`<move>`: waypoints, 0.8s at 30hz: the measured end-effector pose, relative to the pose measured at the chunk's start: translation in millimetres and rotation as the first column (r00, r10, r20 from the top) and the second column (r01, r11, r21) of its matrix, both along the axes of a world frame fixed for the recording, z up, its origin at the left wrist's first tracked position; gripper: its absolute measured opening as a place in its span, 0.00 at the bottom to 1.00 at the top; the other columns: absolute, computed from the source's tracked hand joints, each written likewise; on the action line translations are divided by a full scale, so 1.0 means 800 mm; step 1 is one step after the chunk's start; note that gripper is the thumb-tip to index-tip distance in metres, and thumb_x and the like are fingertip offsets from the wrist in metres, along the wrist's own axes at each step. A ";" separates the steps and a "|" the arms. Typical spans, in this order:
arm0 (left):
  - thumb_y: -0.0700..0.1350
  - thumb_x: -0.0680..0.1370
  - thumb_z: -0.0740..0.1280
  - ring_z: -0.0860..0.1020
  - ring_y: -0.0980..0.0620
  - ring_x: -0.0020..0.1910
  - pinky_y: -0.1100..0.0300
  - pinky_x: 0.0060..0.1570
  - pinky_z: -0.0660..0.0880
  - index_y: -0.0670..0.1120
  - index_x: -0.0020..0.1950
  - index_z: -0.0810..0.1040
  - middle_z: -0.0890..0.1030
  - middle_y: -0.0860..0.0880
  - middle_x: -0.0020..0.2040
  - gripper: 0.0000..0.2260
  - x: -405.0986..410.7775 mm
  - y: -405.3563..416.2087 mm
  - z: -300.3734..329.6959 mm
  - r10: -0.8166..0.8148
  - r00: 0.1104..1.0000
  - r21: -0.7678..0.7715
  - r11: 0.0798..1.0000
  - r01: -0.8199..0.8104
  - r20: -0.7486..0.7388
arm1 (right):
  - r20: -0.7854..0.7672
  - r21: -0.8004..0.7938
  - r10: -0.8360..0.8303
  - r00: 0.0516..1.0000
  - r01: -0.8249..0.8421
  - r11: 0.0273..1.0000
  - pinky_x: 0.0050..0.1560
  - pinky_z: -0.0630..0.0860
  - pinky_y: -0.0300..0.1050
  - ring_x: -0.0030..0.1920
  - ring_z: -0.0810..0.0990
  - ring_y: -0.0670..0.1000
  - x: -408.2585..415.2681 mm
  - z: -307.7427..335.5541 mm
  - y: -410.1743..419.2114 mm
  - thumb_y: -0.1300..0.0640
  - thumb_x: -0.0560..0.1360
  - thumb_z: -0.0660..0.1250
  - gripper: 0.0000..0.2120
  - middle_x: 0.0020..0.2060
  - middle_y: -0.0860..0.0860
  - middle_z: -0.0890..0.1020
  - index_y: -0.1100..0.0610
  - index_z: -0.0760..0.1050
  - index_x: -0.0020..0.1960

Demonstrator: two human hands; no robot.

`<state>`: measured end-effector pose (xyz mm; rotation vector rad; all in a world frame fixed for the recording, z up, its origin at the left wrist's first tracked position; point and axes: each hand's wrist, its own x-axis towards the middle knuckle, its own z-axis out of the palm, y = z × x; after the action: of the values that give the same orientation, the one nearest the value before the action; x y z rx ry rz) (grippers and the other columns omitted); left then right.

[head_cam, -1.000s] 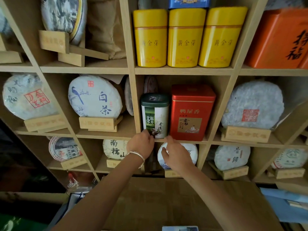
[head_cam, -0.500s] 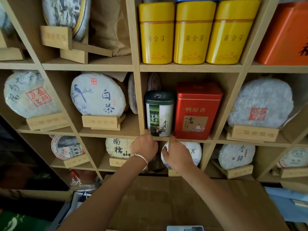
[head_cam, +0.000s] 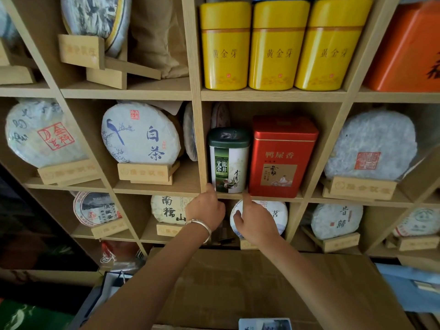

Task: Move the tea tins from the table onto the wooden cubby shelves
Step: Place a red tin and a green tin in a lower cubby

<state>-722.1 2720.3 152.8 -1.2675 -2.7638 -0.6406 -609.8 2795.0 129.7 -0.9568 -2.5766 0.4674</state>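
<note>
A green and white tea tin stands upright in the middle cubby of the wooden shelves, against the left divider. A red tea tin stands right beside it. My left hand, with a silver bangle on the wrist, touches the green tin's lower left corner with one fingertip. My right hand points its index finger up to the shelf edge between the two tins. Neither hand wraps around a tin.
Three yellow tins fill the cubby above, with an orange tin to their right. Paper-wrapped tea cakes on wooden stands occupy the surrounding cubbies. A brown cardboard box lies below my forearms.
Both hands have slipped slightly down from the green tin's base to the shelf edge. The tin stays in its cubby. The view has shifted a little.
</note>
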 end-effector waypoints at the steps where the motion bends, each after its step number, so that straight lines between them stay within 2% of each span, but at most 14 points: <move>1: 0.44 0.76 0.59 0.80 0.42 0.42 0.57 0.35 0.71 0.43 0.57 0.68 0.81 0.44 0.43 0.11 0.001 -0.003 0.000 -0.009 1.000 -0.015 1.000 0.009 -0.016 | 0.010 0.009 0.002 1.000 -0.002 1.000 0.29 0.64 0.43 0.43 0.81 0.55 0.002 0.000 0.000 0.54 0.78 0.58 0.27 0.44 0.56 0.82 0.60 0.57 0.74; 5: 0.46 0.76 0.58 0.79 0.43 0.46 0.56 0.41 0.74 0.44 0.52 0.74 0.81 0.45 0.47 0.09 0.012 -0.007 0.001 -0.090 0.995 -0.143 0.986 0.083 -0.042 | 0.068 0.036 -0.001 0.998 -0.001 0.999 0.39 0.72 0.47 0.48 0.81 0.57 0.017 0.001 -0.002 0.53 0.79 0.57 0.22 0.49 0.57 0.82 0.59 0.63 0.71; 9: 0.47 0.76 0.59 0.79 0.43 0.49 0.56 0.42 0.73 0.45 0.54 0.73 0.81 0.45 0.49 0.10 0.027 -0.005 0.006 -0.181 0.983 -0.182 0.968 0.172 -0.036 | 0.116 0.053 -0.049 0.992 0.043 0.998 0.47 0.76 0.49 0.55 0.79 0.56 0.038 0.011 0.005 0.53 0.79 0.57 0.21 0.58 0.55 0.78 0.58 0.64 0.70; 12: 0.49 0.76 0.60 0.78 0.44 0.52 0.54 0.46 0.76 0.46 0.59 0.72 0.79 0.46 0.54 0.13 0.038 -0.002 0.015 -0.290 0.955 -0.160 0.947 0.279 -0.054 | 0.124 0.107 -0.107 0.987 0.094 0.990 0.48 0.76 0.48 0.57 0.78 0.55 0.063 0.028 0.005 0.52 0.79 0.58 0.21 0.61 0.54 0.74 0.57 0.64 0.70; 15: 0.49 0.77 0.61 0.77 0.46 0.55 0.54 0.50 0.76 0.46 0.60 0.73 0.79 0.47 0.57 0.14 0.052 0.006 0.026 -0.402 0.915 -0.123 0.910 0.396 -0.033 | 0.126 0.163 -0.188 0.974 0.166 0.973 0.45 0.75 0.47 0.54 0.79 0.56 0.094 0.045 -0.003 0.52 0.79 0.59 0.19 0.59 0.55 0.74 0.57 0.65 0.68; 18: 0.47 0.77 0.61 0.77 0.44 0.53 0.55 0.48 0.75 0.45 0.57 0.75 0.80 0.45 0.54 0.12 0.089 0.016 0.042 -0.550 0.834 -0.063 0.835 0.547 -0.047 | 0.121 0.200 -0.317 0.941 0.290 0.936 0.45 0.74 0.49 0.54 0.78 0.58 0.138 0.061 -0.016 0.53 0.78 0.59 0.17 0.58 0.57 0.75 0.58 0.66 0.64; 20: 0.46 0.76 0.61 0.78 0.42 0.52 0.53 0.48 0.75 0.43 0.54 0.76 0.80 0.43 0.52 0.11 0.129 0.020 0.051 -0.651 0.758 -0.044 0.759 0.650 -0.045 | 0.125 0.198 -0.423 0.897 0.396 0.897 0.48 0.74 0.49 0.57 0.77 0.60 0.177 0.071 -0.032 0.53 0.78 0.58 0.19 0.59 0.58 0.74 0.59 0.65 0.66; 22: 0.46 0.76 0.60 0.78 0.40 0.51 0.51 0.47 0.76 0.42 0.52 0.77 0.80 0.41 0.51 0.11 0.174 0.024 0.056 -0.737 0.673 -0.067 0.675 0.734 -0.058 | 0.142 0.221 -0.523 0.840 0.488 0.845 0.43 0.71 0.47 0.55 0.77 0.60 0.222 0.080 -0.051 0.52 0.78 0.59 0.19 0.58 0.58 0.75 0.58 0.65 0.66; 24: 0.48 0.76 0.60 0.78 0.40 0.53 0.52 0.47 0.75 0.43 0.55 0.77 0.80 0.41 0.53 0.13 0.222 0.023 0.062 -0.795 0.598 -0.081 0.606 0.791 -0.102 | 0.153 0.235 -0.617 0.772 0.577 0.782 0.39 0.68 0.48 0.51 0.78 0.61 0.274 0.087 -0.079 0.52 0.77 0.60 0.16 0.54 0.58 0.74 0.58 0.66 0.61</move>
<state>-544.5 2738.6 202.3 -2.4662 -1.9652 -0.4912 -390.5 2731.7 199.6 -1.7545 -2.2437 -0.0542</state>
